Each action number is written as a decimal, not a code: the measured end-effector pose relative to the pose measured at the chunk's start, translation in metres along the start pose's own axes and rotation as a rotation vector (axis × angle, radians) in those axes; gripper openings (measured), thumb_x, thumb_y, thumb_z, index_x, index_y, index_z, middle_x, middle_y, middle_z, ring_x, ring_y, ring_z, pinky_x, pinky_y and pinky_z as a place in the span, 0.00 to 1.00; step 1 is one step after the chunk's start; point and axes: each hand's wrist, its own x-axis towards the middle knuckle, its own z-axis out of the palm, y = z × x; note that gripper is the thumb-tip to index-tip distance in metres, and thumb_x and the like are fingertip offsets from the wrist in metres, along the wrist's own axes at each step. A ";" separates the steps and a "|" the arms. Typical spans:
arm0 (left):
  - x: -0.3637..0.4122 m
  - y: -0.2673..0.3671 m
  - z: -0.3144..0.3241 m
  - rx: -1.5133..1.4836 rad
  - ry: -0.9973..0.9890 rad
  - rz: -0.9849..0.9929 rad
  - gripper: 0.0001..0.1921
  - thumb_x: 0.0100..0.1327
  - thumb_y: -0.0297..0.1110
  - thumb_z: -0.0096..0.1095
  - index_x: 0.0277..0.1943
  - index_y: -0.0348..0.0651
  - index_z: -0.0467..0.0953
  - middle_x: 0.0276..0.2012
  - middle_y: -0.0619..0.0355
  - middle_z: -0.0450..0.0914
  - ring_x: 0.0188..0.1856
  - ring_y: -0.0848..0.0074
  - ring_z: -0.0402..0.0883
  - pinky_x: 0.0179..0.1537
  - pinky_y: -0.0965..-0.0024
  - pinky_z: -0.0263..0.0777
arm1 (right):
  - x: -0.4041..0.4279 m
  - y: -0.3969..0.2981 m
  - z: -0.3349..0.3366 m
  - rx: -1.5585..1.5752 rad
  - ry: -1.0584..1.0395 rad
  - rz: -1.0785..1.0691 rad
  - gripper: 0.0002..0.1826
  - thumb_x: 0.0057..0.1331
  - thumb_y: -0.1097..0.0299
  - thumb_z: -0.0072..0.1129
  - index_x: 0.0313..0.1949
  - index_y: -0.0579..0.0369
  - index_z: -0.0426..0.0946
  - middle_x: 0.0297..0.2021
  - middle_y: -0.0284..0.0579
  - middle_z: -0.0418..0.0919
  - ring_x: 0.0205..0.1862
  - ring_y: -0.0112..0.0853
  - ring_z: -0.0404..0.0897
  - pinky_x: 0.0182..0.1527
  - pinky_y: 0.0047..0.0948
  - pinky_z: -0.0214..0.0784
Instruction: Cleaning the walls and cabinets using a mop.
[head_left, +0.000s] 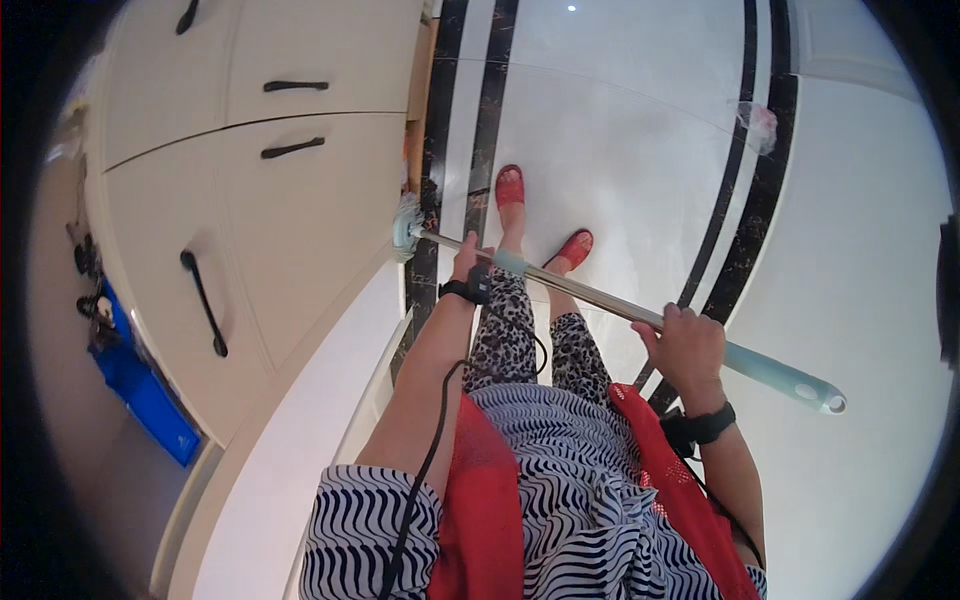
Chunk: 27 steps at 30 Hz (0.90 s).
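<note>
A mop with a metal pole (592, 293) slants across in front of my body. My right hand (686, 346) is wrapped around the pole just above its pale green handle grip (780, 375). Lower on the pole, close to the green collar (510, 261), my left hand (472, 259) grips it. The mop head (407, 229), pale green with whitish strands, is at the foot of the cream cabinet, beside the black floor border. Whether its strands press on the cabinet or only on the floor, I cannot tell.
A cream cabinet (315, 195) with black handles stands on the left. A blue box (146, 405) lies on its top. A clear plastic bag (759, 127) with something pinkish lies by the right wall. My feet in red slippers (510, 187) stand on white tiles (622, 150). Black cables hang along both arms.
</note>
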 end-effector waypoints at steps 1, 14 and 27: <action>0.001 0.003 -0.004 0.029 -0.082 -0.039 0.21 0.64 0.49 0.59 0.46 0.40 0.65 0.34 0.47 0.75 0.35 0.61 0.75 0.39 0.58 0.74 | -0.004 0.006 0.002 -0.001 0.018 -0.014 0.26 0.60 0.40 0.53 0.26 0.53 0.74 0.18 0.42 0.76 0.22 0.38 0.79 0.25 0.36 0.69; -0.246 -0.052 0.022 -0.154 -0.278 -0.016 0.21 0.68 0.48 0.52 0.44 0.34 0.69 0.39 0.44 0.78 0.45 0.57 0.80 0.53 0.51 0.72 | -0.131 0.144 0.008 0.175 0.207 -0.171 0.20 0.55 0.50 0.63 0.22 0.53 0.71 0.14 0.43 0.70 0.17 0.43 0.72 0.21 0.39 0.61; -0.382 -0.032 0.031 -0.084 -0.613 0.285 0.18 0.70 0.51 0.49 0.38 0.42 0.71 0.35 0.53 0.82 0.39 0.64 0.84 0.39 0.64 0.79 | -0.196 0.173 -0.059 0.411 -0.072 -0.077 0.35 0.57 0.34 0.55 0.16 0.60 0.70 0.08 0.43 0.62 0.12 0.31 0.63 0.18 0.33 0.54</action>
